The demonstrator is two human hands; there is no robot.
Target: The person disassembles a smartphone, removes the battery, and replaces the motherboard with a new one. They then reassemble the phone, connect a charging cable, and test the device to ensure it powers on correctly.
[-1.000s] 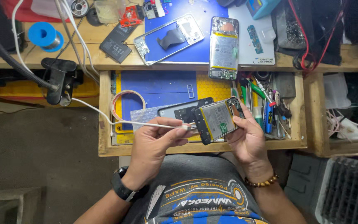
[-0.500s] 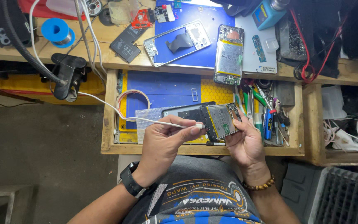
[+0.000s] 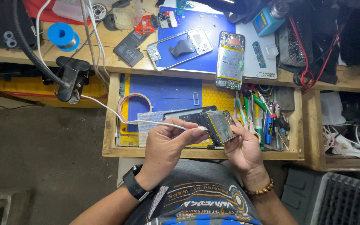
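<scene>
1. Hands, nearest to my view: the left hand (image 3: 169,143) is clenched around the end of a white cable (image 3: 117,116), thumb and forefinger pinching its tip; the right hand (image 3: 242,146) grasps an opened phone (image 3: 219,127) by its lower edge and side.
2. Opened phone: I see it held tilted above the front edge of the open drawer (image 3: 109,125), back cover off, battery and inner frame facing up. The cable tip meets its left end; I cannot tell whether it is plugged in.
3. Wrists: a black watch (image 3: 135,188) on the left, a bead bracelet (image 3: 260,191) on the right.
4. Drawer interior: a blue mat (image 3: 163,93) and a yellow honeycomb mat (image 3: 215,96) line the bottom. A dark phone screen (image 3: 184,114) lies just under the held phone, on a strip of bubble wrap (image 3: 146,125). A pale ring of tape (image 3: 135,104) sits at the left.
5. Drawer, right compartment: a crowded bundle of tweezers, screwdrivers and pens (image 3: 263,121).
6. White cable: from the left hand it runs up and left over the drawer wall towards a black clamp (image 3: 69,77) on the counter (image 3: 105,54) edge.
7. Counter, farther off: a second blue mat (image 3: 201,25) carries a bare phone frame (image 3: 180,46) and a second opened phone (image 3: 230,60) showing its battery. A loose black battery (image 3: 131,48) lies to their left.
8. Far left: a blue spool (image 3: 63,35).
</scene>
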